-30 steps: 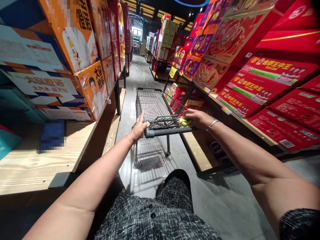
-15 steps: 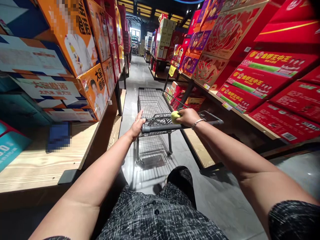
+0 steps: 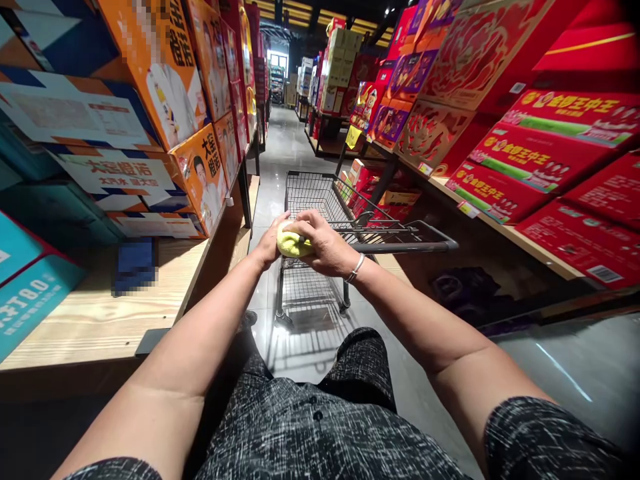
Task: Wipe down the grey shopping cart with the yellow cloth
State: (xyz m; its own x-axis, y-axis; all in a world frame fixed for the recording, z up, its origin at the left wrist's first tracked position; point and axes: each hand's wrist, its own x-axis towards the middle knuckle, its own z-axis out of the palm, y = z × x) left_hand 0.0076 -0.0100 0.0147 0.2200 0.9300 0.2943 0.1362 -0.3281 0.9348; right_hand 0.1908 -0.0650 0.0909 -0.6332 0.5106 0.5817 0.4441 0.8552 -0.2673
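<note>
Evidently, the shopping cart [image 3: 310, 190] stood in the aisle directly before the person, its basket pointing away down the grey floor [image 3: 287, 137]. At the left end of the cart's handle [image 3: 420, 247], a yellow-green cloth [image 3: 293, 244] lay bunched between the two hands. The right hand [image 3: 327, 245] had its fingers bent over the cloth, pinching it, and a silvery bracelet [image 3: 357, 267] circled that wrist. The left hand [image 3: 270, 244] was at the same end of the cart, against the cloth's far side; its fingers were partly hidden, so whether they gripped anything could not be told. Left of the cart, orange cartons [image 3: 199, 179] were stacked on a pale wooden shelf [image 3: 165, 283]. Right of the cart, red boxes [image 3: 523, 160] sat on another shelf, and a yellow tag [image 3: 353, 137] hung beyond its basket.
</note>
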